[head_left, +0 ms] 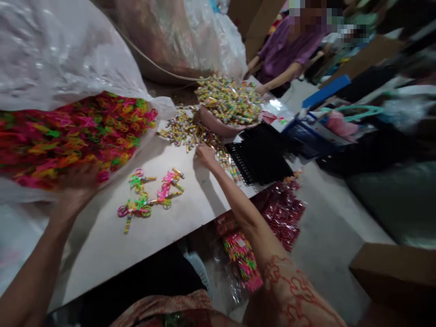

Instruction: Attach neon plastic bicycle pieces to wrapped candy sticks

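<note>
My left hand reaches into the open mouth of a large clear plastic bag. Bright pink, green, yellow and orange plastic toy pieces fill that bag, and the hand's fingers are blurred against them. At the edge of a loose pile of small, striped, tube-like pieces, my right hand is closed with its fingers bent down; what they hold is hidden. Between the hands, several assembled toys, each a coloured plastic piece with a striped tube, lie on the white table.
A pink bowl heaped with striped tubes stands at the back. Black racks lie to its right, beside a blue basket. Packed red bags hang below the table's edge. A person in purple stands across the table.
</note>
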`<state>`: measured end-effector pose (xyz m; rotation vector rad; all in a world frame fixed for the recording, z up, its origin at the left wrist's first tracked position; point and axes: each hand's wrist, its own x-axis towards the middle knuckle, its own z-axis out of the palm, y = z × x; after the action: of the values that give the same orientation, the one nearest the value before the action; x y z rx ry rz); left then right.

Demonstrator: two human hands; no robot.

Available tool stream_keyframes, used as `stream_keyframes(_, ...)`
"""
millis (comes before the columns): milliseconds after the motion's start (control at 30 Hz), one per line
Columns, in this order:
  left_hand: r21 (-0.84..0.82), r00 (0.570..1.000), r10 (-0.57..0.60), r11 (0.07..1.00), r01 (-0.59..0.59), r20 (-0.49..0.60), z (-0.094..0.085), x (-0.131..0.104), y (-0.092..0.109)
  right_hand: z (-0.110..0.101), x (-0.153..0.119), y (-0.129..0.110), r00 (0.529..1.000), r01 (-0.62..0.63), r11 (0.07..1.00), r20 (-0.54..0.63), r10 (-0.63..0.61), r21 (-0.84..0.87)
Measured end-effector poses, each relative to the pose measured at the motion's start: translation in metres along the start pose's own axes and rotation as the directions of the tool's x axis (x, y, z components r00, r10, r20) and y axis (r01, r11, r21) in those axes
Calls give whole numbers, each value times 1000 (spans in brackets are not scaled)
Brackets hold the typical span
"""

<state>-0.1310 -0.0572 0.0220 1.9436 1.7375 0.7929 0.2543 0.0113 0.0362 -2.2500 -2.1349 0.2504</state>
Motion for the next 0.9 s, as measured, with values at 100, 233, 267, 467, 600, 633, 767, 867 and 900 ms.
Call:
stream_keyframes(100,-95,997,-31,995,24,-69,3,7,-6,5,-4,1,999,48,999,12,-48,-5)
stream_keyframes(233,-154,968,-107,985,73,-226,5,0,4,21,-31,-5,991,76,977,-120,-53,197)
stream_keyframes(267,-167,951,-124,983,78,-285,4,-4,7,25,-40,-9,986,82,947,-162,-33,311)
stream_keyframes(467,-255,849,-236,959,124,-473,-4,-20,24,36,-95,-69,995,99,336,-84,-58,937)
stream_keyframes(600,-572,762,-460,807,145,-455,2,-25,34,33,-120,-116,979,-50,34,55,-194,998)
stream_keyframes(633,-684,760,-529,713,157,-377,5,-28,37,33,-124,-124,972,-85,-6,81,-222,996)
stream_keyframes(767,-918,806,-592,318,236,2,19,-54,57,34,-135,-141,955,-199,-130,163,-248,971)
stream_keyframes(867,-897,843,-536,348,272,47,31,-76,76,35,-137,-146,988,-111,-143,93,-125,984)
stream_keyframes(900,-876,857,-512,385,291,60,34,-81,81,34,-137,-147,995,-48,-118,36,-97,992)
